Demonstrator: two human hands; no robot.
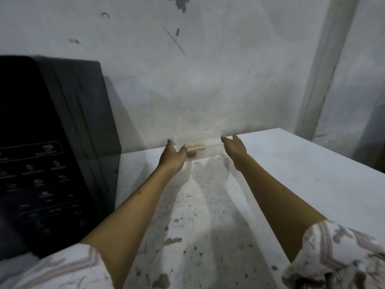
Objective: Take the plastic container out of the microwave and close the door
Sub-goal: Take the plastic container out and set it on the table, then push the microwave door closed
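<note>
Although clear and hard to see, the plastic container (198, 148) sits on the bench (291, 174) against the wall, right of the microwave (52, 142); probably light, thin-walled and slippery, best gripped at both ends. Left hand (173, 157) touches its left end, fingers loosely spread; right hand (234, 148) cups the right end.

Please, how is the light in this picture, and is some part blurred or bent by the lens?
Head view: dim, flat light; the microwave is nearly black, its panel markings smeared; arm shadows fall on the white counter; the clear plastic container between left hand and right hand is faint; wide-angle bending slants the wall edges.
</note>
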